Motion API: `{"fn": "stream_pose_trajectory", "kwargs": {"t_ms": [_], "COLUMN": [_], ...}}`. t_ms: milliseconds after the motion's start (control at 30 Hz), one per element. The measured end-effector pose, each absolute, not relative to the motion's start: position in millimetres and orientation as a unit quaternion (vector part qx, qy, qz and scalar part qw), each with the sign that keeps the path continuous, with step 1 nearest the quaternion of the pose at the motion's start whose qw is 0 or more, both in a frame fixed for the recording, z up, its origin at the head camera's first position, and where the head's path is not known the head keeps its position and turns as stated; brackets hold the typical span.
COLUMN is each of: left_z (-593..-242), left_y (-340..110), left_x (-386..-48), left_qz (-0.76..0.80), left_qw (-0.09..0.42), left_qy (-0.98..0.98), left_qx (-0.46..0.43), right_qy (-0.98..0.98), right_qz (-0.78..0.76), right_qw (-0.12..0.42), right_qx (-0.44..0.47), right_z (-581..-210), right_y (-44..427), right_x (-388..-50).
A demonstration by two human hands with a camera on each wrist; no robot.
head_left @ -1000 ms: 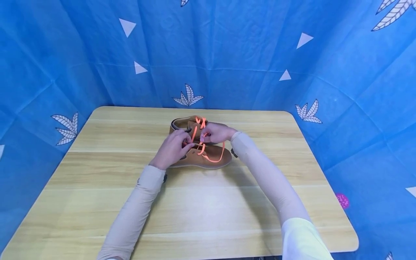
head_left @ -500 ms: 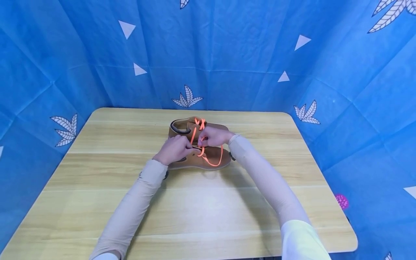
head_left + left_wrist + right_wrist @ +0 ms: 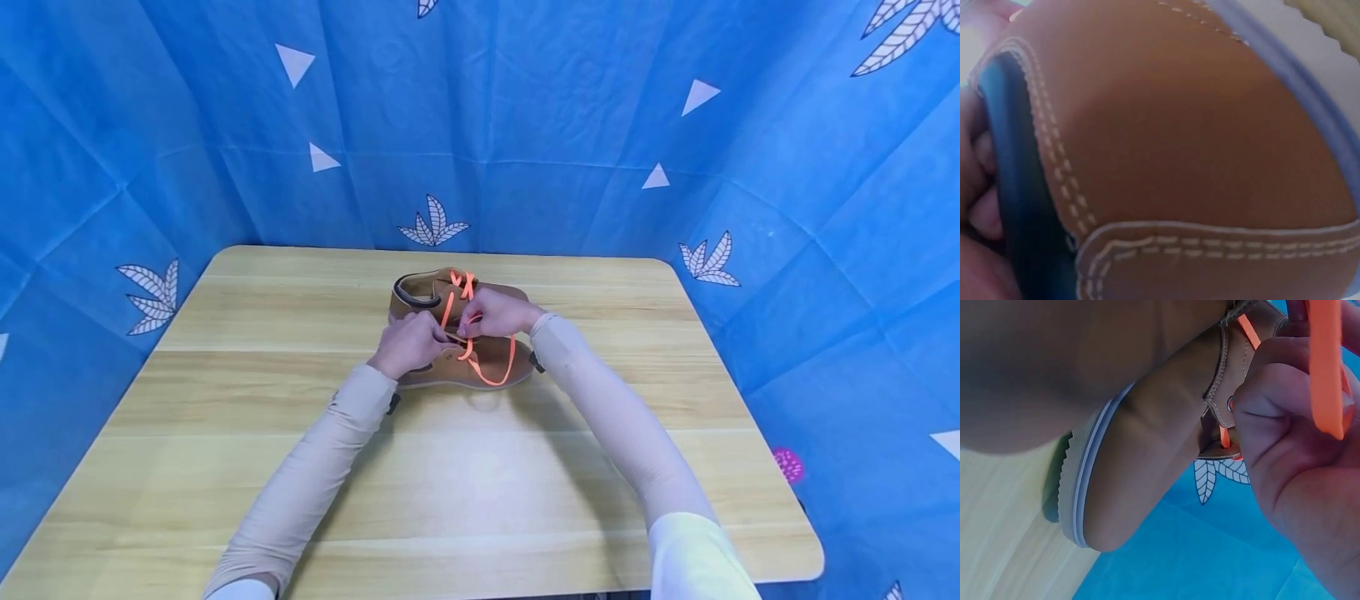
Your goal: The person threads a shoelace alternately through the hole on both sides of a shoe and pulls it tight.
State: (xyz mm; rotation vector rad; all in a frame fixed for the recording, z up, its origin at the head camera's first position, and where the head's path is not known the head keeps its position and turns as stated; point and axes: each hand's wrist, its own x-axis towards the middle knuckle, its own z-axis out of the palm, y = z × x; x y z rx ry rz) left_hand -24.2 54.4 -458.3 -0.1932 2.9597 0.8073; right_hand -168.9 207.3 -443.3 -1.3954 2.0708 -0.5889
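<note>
Two brown shoes lie side by side on the table, toes to the right. My left hand grips the nearer shoe at its opening. In the left wrist view its curled fingers show beside the dark collar lining; their tips are hidden. My right hand, above the lacing area, pinches the orange shoelace between thumb and fingers. A slack length of this lace loops down over the near shoe's toe. Behind it, the farther shoe carries an orange lace, partly crossed through its eyelets.
The light wooden tabletop reaches around the shoes on all sides. A blue patterned curtain hangs behind and beside it.
My left hand has shifted slightly down and right along the near shoe's opening. My right hand has moved slightly left, still pinching the lace. The loose loop hangs lower over the toe.
</note>
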Motion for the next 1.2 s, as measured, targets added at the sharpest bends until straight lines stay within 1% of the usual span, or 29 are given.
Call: {"fn": "stream_pose_trajectory", "kwargs": {"t_ms": [267,633,733,833,967,1000,1100,1200], "left_z": [-465,-468,-468,-466,-460,-458,-453,-450], "left_y": [57,59,58,56,49,47,41,37], "left_x": [-25,-30,-31,-31,-30,-30,-30,-29], "left_qz": [0.286,0.324,0.324,0.334,0.368,0.379,0.413,0.445], "left_qw": [0.031,0.02,0.025,0.032,0.047,0.054,0.073,0.092], "left_qy": [0.954,0.942,0.942,0.939,0.926,0.922,0.906,0.889], "left_qx": [-0.08,-0.088,-0.084,-0.078,-0.066,-0.063,-0.055,-0.048], "right_qy": [0.775,0.777,0.77,0.766,0.778,0.781,0.781,0.784], "right_qz": [-0.235,-0.252,-0.263,-0.275,-0.246,-0.235,-0.226,-0.231], "right_qw": [0.275,0.286,0.289,0.303,0.33,0.33,0.313,0.269], "right_qx": [-0.517,-0.501,-0.504,-0.496,-0.475,-0.476,-0.49,-0.51], "right_z": [-446,-450,-453,-456,-465,-469,-480,-489], "right_y": [210,218,233,257,286,291,296,297], "right_x": [-168,-172,-175,-178,-174,-172,-165,-161]}}
